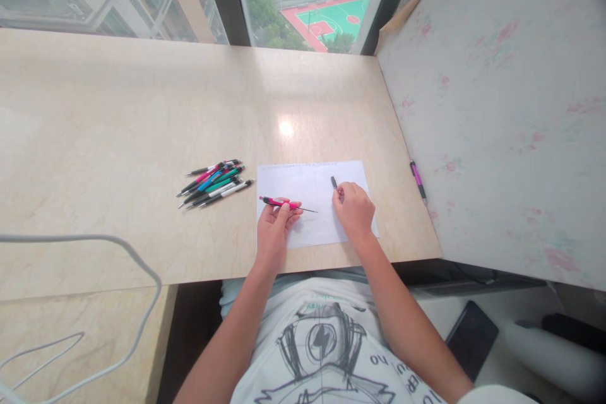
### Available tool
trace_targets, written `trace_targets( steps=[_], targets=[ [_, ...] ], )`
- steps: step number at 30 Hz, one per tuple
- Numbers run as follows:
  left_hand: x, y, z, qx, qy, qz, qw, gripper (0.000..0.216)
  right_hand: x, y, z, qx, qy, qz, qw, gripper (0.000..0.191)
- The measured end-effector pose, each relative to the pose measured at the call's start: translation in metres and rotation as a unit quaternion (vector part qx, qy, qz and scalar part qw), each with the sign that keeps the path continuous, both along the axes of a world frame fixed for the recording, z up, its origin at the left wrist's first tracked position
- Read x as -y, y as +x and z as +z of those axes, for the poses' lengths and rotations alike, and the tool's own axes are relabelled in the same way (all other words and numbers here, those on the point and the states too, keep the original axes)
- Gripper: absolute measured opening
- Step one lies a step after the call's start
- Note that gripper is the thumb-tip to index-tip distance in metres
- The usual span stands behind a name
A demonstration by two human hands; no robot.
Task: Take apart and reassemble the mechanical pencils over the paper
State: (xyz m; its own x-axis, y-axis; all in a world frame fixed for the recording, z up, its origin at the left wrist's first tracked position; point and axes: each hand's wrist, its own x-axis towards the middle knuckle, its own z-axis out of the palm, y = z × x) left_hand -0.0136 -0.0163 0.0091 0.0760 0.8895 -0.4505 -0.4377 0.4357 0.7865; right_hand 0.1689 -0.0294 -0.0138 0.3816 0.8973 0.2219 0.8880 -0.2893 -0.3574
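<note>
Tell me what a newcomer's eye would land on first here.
The white sheet of paper at the beige stone counter's near edge, where the left hand holds a pink pen with its thin refill sticking out and the right hand grips a small dark pen part. Left of the paper lies a heap of coloured pens; one pink-and-black pen lies at the counter's right edge.
</note>
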Motion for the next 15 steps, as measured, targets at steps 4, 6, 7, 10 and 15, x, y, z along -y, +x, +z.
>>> trace_targets(
  steps=[4, 6, 7, 10, 15],
  targets=[
    [0.000, -0.001, -0.001, 0.004, 0.004, 0.001, 1.000, 0.032, -0.001, 0.014, -0.004, 0.009, 0.005, -0.011, 1.000, 0.009],
    [0.000, -0.001, -0.002, 0.003, 0.006, 0.000, 1.000, 0.032, -0.002, 0.016, -0.004, -0.004, 0.014, -0.008, 1.000, 0.009],
    [0.000, -0.001, -0.002, 0.003, 0.006, -0.001, 1.000, 0.032, -0.002, 0.017, -0.004, -0.011, 0.019, -0.007, 1.000, 0.009],
    [-0.001, -0.001, -0.001, 0.003, 0.006, -0.002, 1.000, 0.031, -0.004, 0.014, -0.002, -0.019, 0.027, -0.004, 0.999, 0.009],
    [-0.001, 0.000, 0.001, 0.003, 0.011, -0.003, 1.000, 0.031, -0.010, 0.007, -0.002, -0.002, 0.022, -0.002, 1.000, 0.008]
  ],
)
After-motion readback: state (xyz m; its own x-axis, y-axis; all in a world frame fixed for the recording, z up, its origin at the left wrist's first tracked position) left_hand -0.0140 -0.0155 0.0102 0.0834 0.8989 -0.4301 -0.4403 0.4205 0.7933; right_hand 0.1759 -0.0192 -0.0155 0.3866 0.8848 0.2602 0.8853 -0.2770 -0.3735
